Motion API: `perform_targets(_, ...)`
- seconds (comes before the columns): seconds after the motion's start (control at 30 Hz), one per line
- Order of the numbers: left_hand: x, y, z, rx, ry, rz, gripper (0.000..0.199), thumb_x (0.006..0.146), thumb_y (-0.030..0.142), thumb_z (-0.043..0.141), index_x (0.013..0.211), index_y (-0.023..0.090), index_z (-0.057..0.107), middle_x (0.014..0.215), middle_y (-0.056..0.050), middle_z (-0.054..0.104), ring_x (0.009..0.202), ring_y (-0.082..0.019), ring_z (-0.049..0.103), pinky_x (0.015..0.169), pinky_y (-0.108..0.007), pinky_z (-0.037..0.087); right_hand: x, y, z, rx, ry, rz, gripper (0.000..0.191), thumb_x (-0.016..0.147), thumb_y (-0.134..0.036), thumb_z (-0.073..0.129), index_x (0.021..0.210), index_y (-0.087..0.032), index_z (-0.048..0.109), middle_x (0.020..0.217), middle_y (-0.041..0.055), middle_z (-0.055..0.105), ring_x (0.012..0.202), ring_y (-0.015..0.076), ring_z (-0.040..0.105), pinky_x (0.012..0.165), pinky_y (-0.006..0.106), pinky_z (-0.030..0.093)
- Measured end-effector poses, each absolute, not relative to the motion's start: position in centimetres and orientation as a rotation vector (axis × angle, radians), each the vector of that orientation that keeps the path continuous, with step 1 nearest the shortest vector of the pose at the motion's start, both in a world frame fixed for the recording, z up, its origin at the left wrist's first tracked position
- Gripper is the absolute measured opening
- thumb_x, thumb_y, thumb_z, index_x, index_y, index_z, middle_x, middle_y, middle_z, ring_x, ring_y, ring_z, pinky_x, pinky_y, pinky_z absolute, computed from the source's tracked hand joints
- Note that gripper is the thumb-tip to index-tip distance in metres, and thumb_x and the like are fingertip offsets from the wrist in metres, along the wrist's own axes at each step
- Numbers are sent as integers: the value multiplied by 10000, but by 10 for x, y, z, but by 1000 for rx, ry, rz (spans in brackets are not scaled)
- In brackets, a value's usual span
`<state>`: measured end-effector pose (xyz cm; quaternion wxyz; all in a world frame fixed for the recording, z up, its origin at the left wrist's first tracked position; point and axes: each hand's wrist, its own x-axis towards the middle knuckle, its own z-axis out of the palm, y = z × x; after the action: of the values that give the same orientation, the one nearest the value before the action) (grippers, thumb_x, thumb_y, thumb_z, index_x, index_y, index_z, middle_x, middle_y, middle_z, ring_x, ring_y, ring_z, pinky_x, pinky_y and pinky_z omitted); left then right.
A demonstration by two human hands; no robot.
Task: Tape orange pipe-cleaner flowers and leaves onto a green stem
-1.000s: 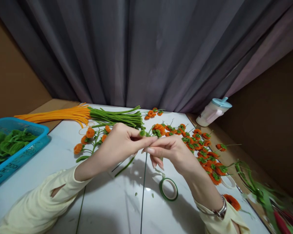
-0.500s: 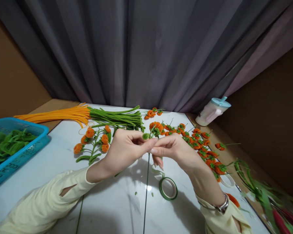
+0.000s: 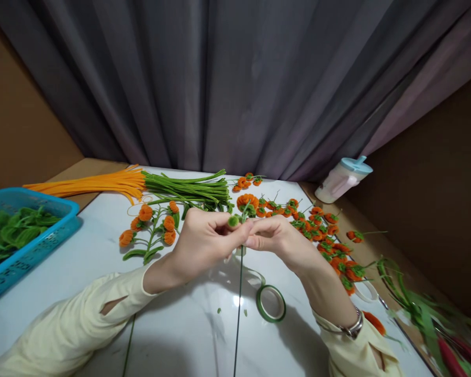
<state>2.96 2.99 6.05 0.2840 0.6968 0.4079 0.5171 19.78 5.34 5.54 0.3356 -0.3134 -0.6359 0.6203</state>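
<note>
Near the middle of the head view, my left hand pinches a flower stem, with an orange flower and a small green tip standing above the fingers. My right hand meets it from the right, its fingertips closed at the same stem just under the flower. A thin dark stem runs down from the fingers. Below my hands, a roll of green tape lies on the white table, with a loose strip leading up towards my fingers. The strip's upper end is hidden by the hands.
A blue basket of green leaves stands left. Behind lie orange stems and green stems. An orange-flowered branch lies left of my hands. Many small orange flowers spread right, near a cup and a white ring.
The held orange flower has tilted slightly left. My right hand's lower fingers have curled up out of sight, and the tape strip between hands and roll shows more clearly.
</note>
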Motion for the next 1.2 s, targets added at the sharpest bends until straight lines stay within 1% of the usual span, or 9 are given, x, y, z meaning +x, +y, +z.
perform_targets(0.17,29,30,61,1872,1084,1383,374,783,214,624,429,127,540,357,28,529,324,-39,398,332,-130,307,195,58,46,-713,-1621,1726,280,707,-419,777,679,-147,716,644,24,683,663,145,619,711,296,496)
perform_targets(0.37,30,31,64,1780,1116,1334,391,765,261,646,417,129,527,341,45,453,340,-38,346,330,-155,266,194,65,26,-558,-1621,1674,245,740,-374,764,663,-146,718,599,25,671,606,141,605,655,285,493)
perform_targets(0.57,31,37,63,1554,1024,1207,401,749,300,672,415,140,519,330,54,431,324,-40,338,327,-172,268,188,68,10,-463,-1551,1683,323,744,-415,749,591,-138,683,526,25,626,526,126,564,573,262,470)
perform_targets(0.7,29,42,64,1485,855,1110,463,765,323,672,380,146,485,324,52,411,333,-42,344,352,-187,267,180,64,7,-442,-1446,1751,351,699,-457,768,594,-143,652,414,-23,534,414,101,501,511,249,449)
perform_targets(0.8,27,44,69,1440,770,1008,508,748,299,685,338,153,422,297,69,327,305,-26,267,345,-204,208,177,61,8,-430,-1418,1754,361,670,-491,773,627,-155,649,410,-47,525,331,73,437,496,255,455)
perform_targets(0.9,26,45,74,1381,705,917,545,716,311,717,323,157,372,290,83,267,284,-9,178,333,-221,138,177,58,10,-425,-1406,1753,379,655,-502,774,586,-163,618,405,-51,519,293,63,404,444,247,427)
perform_targets(0.97,25,48,74,1365,675,884,501,707,347,734,349,149,446,294,89,250,292,-10,166,342,-230,116,178,56,12,-445,-1407,1739,359,672,-467,774,573,-166,605,379,-52,503,292,66,395,435,244,411)
perform_targets(1.07,24,51,69,1364,628,857,383,718,405,733,474,135,615,309,93,248,316,-23,187,361,-241,104,181,52,18,-498,-1404,1690,330,703,-422,769,585,-174,586,359,-60,493,301,68,392,473,250,422)
perform_targets(1.2,26,50,64,1366,687,1010,444,715,444,740,448,143,552,356,81,288,360,-34,223,382,-238,152,185,48,31,-595,-1451,1551,304,735,-411,752,613,-166,619,413,-37,552,338,80,448,480,254,423)
